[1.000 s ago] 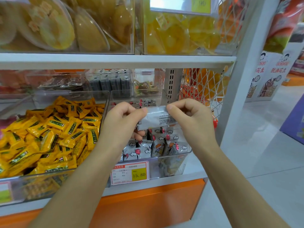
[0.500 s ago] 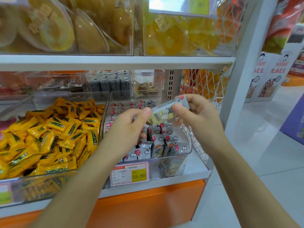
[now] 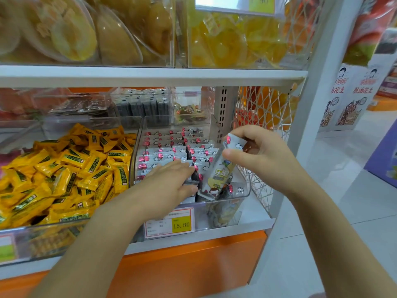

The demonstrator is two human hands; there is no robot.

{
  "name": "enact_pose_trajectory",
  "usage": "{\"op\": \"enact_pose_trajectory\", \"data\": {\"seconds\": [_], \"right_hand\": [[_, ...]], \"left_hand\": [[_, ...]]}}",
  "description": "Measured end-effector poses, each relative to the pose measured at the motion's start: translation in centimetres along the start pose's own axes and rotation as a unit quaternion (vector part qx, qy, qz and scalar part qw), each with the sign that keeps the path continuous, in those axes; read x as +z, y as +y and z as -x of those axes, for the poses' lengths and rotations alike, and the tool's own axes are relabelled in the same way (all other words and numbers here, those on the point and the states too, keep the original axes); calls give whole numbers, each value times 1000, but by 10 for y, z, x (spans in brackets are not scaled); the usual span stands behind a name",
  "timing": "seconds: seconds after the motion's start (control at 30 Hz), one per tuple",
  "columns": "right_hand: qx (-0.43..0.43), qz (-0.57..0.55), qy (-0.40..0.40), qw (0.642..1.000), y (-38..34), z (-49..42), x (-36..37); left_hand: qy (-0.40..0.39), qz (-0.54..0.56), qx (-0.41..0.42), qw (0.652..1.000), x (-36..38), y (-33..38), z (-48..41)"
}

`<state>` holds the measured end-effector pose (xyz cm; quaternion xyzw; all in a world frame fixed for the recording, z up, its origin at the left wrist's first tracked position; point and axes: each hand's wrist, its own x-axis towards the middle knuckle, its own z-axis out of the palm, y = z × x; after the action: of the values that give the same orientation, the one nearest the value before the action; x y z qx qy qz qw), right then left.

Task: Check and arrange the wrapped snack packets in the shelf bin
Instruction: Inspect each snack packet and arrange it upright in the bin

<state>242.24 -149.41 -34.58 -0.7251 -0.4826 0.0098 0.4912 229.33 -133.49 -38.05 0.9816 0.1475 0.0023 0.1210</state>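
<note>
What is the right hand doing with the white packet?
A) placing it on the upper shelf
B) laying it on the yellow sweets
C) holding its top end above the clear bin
C: the right hand pinches the white packet by its upper end over the clear bin.

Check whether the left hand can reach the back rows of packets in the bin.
Probably yes: the bin is open on top, the left hand lies on its front rows, nothing between.
</note>
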Motion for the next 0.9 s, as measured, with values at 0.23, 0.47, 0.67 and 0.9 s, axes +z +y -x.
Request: {"op": "enact_pose_trajectory", "data": {"seconds": [0.23,0.47,0.67,0.9], "right_hand": [[-38,157,-110,981,0,6,19],[-133,304,-199,922,6,7,34],[-73,198,-106,972,8,-2,34],[-88,377,-140,911,10,-12,45]], "left_hand": [[39,15,3,999,0,0,1],[42,10,7,999,-1,2,0],[49,14,7,999,-2,3,2],[52,14,3,999,-3,4,2]]}}
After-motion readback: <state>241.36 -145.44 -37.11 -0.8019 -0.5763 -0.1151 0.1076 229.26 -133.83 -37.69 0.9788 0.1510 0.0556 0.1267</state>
